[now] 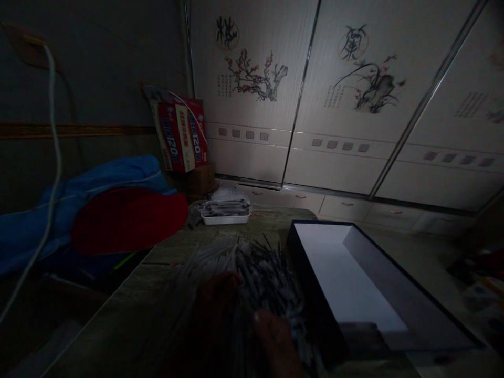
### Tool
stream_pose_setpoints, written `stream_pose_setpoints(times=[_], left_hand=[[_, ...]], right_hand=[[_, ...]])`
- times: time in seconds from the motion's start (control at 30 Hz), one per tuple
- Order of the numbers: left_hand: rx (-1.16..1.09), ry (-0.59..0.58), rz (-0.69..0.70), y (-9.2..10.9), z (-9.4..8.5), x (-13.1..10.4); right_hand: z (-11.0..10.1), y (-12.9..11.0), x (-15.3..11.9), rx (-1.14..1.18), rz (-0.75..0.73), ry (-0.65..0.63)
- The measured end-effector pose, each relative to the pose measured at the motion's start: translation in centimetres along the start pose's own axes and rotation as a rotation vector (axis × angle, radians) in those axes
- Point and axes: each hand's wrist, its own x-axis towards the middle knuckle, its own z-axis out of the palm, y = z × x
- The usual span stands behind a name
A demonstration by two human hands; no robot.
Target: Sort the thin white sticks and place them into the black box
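Note:
In dim light, my left hand (218,294) is over a heap on the table, its fingertips pressed together. Lower and to the right, my right hand (275,336) has its fingers drawn in. Something thin and pale seems to run between the two hands, too dark to name. Beneath and beside my right hand lies a pile of dark, thin sticks (271,273), perhaps pens. Pale, thin, clear-looking strips (208,257) spread out to the left of it. Shadow hides the lower part of both hands.
A large open box (346,268), dark outside and white inside, stands at the right with a dark bundle (362,336) at its near end. Farther back sits a filled white tray (226,219). A red round seat (129,220) and blue cloth (114,176) are at the left.

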Motion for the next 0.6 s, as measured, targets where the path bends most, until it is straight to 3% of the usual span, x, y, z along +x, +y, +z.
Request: stream_pose_setpoints(times=[0.1, 0.2, 0.33, 0.43, 0.53, 0.6], left_hand=[[0.019, 0.002, -0.007, -0.2, -0.1, 0.2], [0.044, -0.002, -0.018, -0.1, -0.4, 0.4], [0.100, 0.043, 0.047, -0.1, -0.6, 0.1], [0.206, 0.117, 0.085, -0.4, -0.5, -0.5], [0.288, 0.173, 0.072, -1.0, -0.4, -1.1], [0.325, 0.177, 0.083, -1.5, -0.4, -1.3]], right_hand=[[-0.3, -0.8, 0.7, 0.211, 0.206, -0.255], [-1.1, -1.7, 1.3, 0.091, 0.169, -0.324], [-2.1, -3.7, 1.2, -0.059, -0.095, -0.083], [-3.5, -7.0, 0.7, -0.033, -0.173, 0.045], [-6.5, -11.1, 0.5, -0.169, -0.186, 0.090], [-9.7, -13.3, 1.5, -0.431, -0.360, 0.252]])
